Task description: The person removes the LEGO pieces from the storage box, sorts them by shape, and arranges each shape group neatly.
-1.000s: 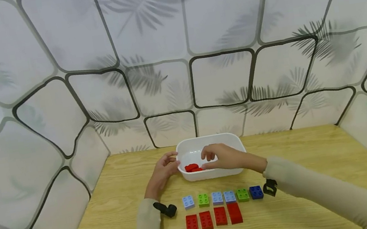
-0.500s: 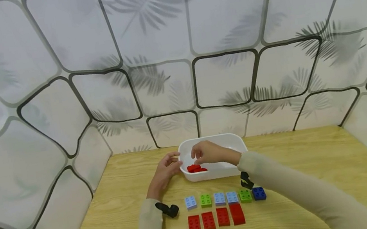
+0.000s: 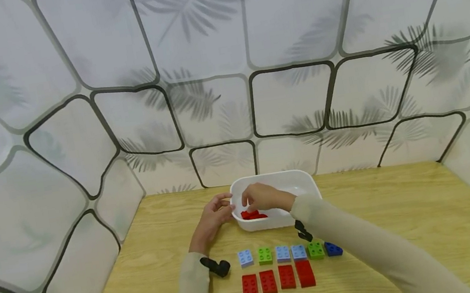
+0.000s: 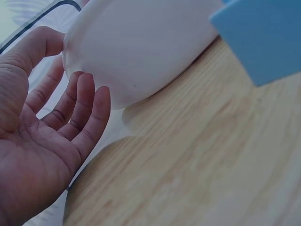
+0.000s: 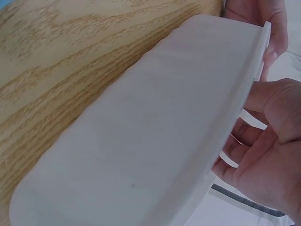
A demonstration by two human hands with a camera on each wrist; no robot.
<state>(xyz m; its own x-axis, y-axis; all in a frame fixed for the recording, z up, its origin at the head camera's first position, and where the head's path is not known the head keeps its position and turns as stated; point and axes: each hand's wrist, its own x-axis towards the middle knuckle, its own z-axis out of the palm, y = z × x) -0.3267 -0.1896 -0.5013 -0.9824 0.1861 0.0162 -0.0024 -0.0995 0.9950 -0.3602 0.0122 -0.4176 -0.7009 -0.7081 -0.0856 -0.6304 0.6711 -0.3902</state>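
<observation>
A white plastic tub (image 3: 298,186) stands near the back of the table, with red toy bricks (image 3: 258,216) in its left end. My left hand (image 3: 213,220) holds the tub's left end, thumb at the rim and fingers bent against the outer wall, as the left wrist view shows (image 4: 51,122). Inside the tub, my right hand (image 3: 264,197) reaches down with bent fingers over the red bricks. The tub's wall (image 5: 141,108) hides those fingertips in the right wrist view, so whether they pinch a brick is unclear.
Before the tub lies a row of light blue, green and dark blue bricks (image 3: 283,253). Closer to me is a second row, of red bricks (image 3: 287,277). The wooden table (image 3: 389,204) ends at a patterned curtain (image 3: 283,104) behind and at the sides.
My right hand has moved left and lower within the tub, to the red bricks; its forearm followed and now partly covers the dark blue brick. The left hand keeps its place at the tub.
</observation>
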